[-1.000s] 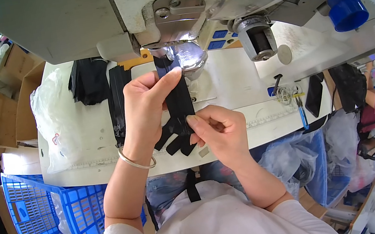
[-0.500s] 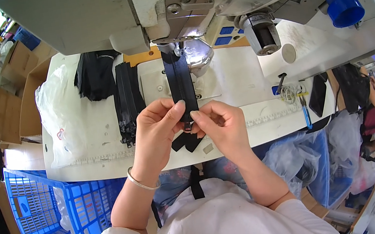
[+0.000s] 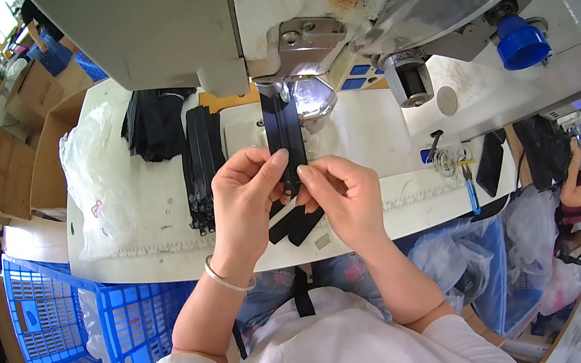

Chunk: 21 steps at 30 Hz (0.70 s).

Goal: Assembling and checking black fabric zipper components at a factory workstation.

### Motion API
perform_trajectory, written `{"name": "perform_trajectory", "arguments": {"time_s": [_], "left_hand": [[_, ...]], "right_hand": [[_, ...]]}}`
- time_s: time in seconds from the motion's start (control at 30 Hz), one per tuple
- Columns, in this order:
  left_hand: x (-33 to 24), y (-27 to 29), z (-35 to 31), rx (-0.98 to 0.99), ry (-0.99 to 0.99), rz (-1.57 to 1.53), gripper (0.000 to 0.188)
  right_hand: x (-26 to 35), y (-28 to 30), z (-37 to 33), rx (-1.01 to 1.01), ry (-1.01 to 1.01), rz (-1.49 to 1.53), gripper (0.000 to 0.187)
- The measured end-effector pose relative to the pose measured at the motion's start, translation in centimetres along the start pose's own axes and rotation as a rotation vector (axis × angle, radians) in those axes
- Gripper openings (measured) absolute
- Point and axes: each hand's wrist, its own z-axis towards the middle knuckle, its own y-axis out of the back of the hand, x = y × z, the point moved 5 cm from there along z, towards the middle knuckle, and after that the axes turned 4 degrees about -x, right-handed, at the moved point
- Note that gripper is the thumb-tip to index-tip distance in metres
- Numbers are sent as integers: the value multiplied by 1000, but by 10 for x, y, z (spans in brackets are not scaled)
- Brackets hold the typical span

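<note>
Two-handed grip on a black zipper strip (image 3: pixel 283 128) lying beneath the sewing machine (image 3: pixel 181 39) head.
We see the left hand (image 3: pixel 242 203) and right hand (image 3: pixel 345 199) side by side, thumbs and fingers pinched on the strip's near end; its far end runs under the lit head. Glare leaves us unable to tell whether the needle is down. We judge that uneven pull could skew the strip, and the loose black ends (image 3: pixel 297 226) below could snag if drawn in.
</note>
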Motion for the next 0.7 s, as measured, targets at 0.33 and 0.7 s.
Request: {"name": "perform_trajectory", "arguments": {"time_s": [0.33,0.7], "left_hand": [[-22,-10,49,-22,-109,89,13],[-35,-8,69,17,-234,132,15]], "right_hand": [[22,-1,40,-43,104,-85,21],[-64,24,-70,70,-272,4,18]]}}
